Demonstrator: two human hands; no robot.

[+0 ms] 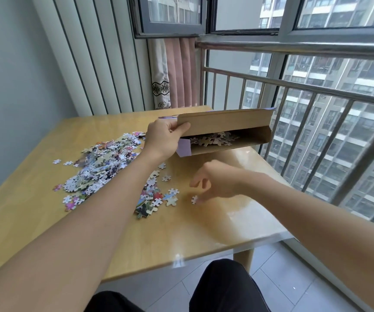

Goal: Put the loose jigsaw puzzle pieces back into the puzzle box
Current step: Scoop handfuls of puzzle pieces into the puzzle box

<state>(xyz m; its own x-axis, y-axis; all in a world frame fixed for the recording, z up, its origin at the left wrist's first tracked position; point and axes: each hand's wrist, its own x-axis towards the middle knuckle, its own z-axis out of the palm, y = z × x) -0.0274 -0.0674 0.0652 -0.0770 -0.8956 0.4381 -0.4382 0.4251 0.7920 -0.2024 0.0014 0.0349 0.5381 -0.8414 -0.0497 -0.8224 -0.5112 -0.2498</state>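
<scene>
Puzzle box [226, 122], plain brown card, no legible print; far right on bench [35, 221], pieces inside. Left hand [162, 140] grip curled round its flap's left end. Right hand [215, 180] grip pinching one puzzle piece [194, 199] on the bench, near side of box. Loose pieces [105, 163] heaped left.

table [35, 224]: wood | on it: puzzle pieces [105, 163], puzzle box [224, 129]

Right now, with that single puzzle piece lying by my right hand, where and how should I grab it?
Take the puzzle piece by its outer edges, coming straight down from above. It lies flat on the table, apart from the others, so there is probably nothing to get under. Your right hand already has fingertips on it; a thumb-and-finger pinch across its width looks best.
</scene>
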